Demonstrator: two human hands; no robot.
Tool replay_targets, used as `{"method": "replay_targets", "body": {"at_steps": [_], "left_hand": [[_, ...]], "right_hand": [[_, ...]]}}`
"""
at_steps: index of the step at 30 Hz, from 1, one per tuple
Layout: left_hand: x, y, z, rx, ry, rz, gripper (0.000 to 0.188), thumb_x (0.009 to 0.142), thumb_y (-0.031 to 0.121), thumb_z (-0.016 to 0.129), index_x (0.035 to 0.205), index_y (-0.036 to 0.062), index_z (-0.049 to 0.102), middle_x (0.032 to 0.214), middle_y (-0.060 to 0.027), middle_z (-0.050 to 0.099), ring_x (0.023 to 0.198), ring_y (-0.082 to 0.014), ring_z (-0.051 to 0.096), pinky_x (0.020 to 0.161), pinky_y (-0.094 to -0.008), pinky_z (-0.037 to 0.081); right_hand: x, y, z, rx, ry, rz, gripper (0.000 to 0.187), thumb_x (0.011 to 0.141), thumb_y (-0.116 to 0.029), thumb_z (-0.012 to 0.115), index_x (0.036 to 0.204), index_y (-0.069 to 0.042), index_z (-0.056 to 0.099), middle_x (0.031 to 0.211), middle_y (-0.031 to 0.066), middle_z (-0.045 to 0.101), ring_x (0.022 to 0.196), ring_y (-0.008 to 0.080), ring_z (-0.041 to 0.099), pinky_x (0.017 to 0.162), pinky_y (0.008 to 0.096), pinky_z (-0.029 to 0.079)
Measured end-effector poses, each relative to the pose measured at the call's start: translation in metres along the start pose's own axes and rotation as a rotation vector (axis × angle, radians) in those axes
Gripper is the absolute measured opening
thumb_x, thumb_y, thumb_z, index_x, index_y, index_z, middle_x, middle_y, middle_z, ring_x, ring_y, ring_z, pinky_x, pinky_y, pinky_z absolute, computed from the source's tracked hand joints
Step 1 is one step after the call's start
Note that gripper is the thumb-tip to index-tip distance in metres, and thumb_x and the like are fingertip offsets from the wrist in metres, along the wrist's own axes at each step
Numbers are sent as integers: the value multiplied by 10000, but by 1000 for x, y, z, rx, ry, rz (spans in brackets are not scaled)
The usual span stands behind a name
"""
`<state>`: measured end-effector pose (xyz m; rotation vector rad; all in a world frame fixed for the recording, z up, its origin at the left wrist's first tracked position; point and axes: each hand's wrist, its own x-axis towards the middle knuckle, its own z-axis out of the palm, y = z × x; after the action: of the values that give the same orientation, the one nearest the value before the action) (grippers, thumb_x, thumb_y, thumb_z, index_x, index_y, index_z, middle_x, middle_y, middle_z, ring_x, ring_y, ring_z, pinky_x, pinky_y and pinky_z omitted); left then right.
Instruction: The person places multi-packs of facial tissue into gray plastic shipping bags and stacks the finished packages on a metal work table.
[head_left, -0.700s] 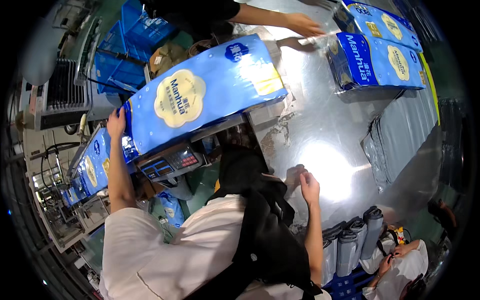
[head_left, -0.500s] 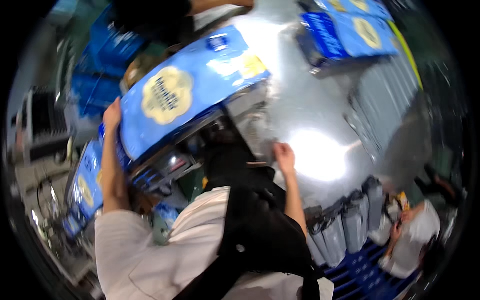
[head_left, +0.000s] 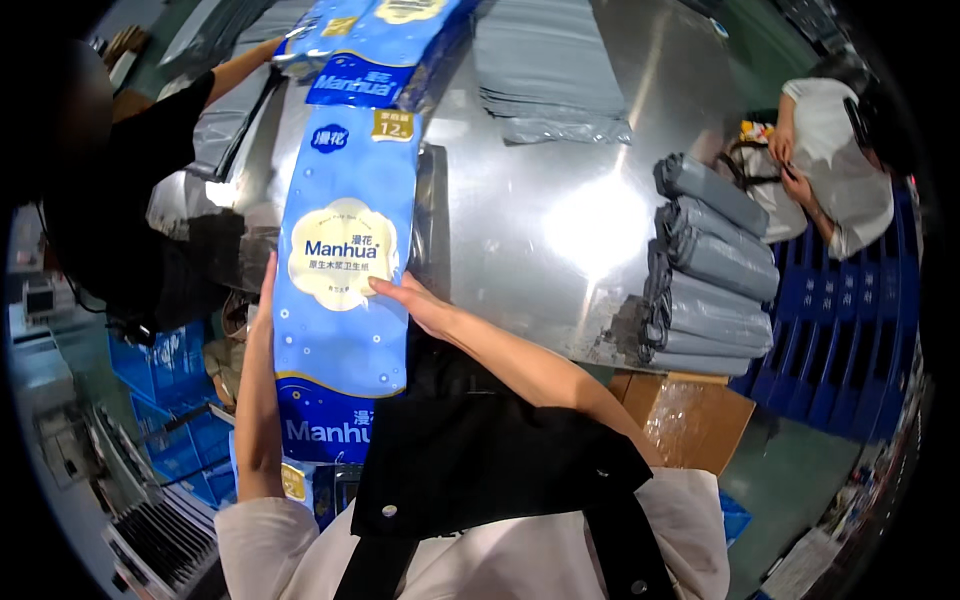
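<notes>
A long blue toilet paper pack [head_left: 345, 345] in glossy plastic wrap, with a cream flower-shaped label, stretches from the metal table toward my body. My left hand [head_left: 268, 290] is closed against its left side, its fingers partly hidden. From the right, my right hand [head_left: 415, 303] grips the opposite edge, thumb resting on top and the other fingers out of sight. A second blue pack [head_left: 365, 80] lies just beyond the far end of the first one. Part of another pack [head_left: 295, 482] shows below, near my left forearm.
On the metal table [head_left: 520, 230] lie a flat stack of grey plastic bags [head_left: 545, 70] and several folded grey bundles [head_left: 715, 265]. A co-worker in black [head_left: 150, 190] reaches toward the far pack. Another person [head_left: 830, 150] is at right, near blue slatted pallets [head_left: 840, 310]. Blue crates [head_left: 165, 365] stand left.
My view has turned. The pack, slanted at my left before, now points away in front of me. My right hand, apart from it earlier, now holds its right edge.
</notes>
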<state>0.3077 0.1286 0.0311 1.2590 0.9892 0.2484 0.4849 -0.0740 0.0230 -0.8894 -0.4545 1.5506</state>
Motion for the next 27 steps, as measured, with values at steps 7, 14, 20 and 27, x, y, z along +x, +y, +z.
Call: {"method": "replay_targets", "body": {"at_steps": [7, 14, 20, 27], "left_hand": [[-27, 114, 82, 124, -136, 372, 864, 733, 345, 644, 1410, 5, 229, 1366, -177, 362, 1267, -250, 349, 1031, -316, 283], [14, 174, 235, -129, -181, 388, 609, 789, 280, 600, 1268, -34, 395, 1133, -150, 546, 1005, -206, 563, 871, -314, 451], [106, 15, 370, -284, -355, 267, 807, 818, 290, 594, 1405, -46, 153, 1366, -195, 352, 1252, -260, 370, 1050, -342, 292], [132, -42, 443, 54, -416, 62, 881, 837, 407, 560, 1426, -20, 63, 1460, -249, 152, 1368, -308, 158, 1104, -364, 149]], "right_hand": [[-60, -55, -19, 114, 202, -344, 781, 892, -451, 474, 1381, 76, 170, 1383, 187, 330, 1307, 251, 259, 1089, 341, 154], [-125, -184, -81, -370, 699, -569, 790, 812, -527, 528, 1273, 86, 337, 1204, 227, 492, 1125, 279, 462, 966, 348, 347], [-175, -177, -199, -540, 1098, -505, 631, 872, -343, 516, 1296, 94, 349, 1162, 255, 543, 1081, 305, 522, 935, 354, 375], [-199, -122, -297, -615, 1346, -123, 619, 876, -347, 547, 1306, 59, 362, 1210, 224, 519, 1096, 262, 504, 947, 323, 357]]}}
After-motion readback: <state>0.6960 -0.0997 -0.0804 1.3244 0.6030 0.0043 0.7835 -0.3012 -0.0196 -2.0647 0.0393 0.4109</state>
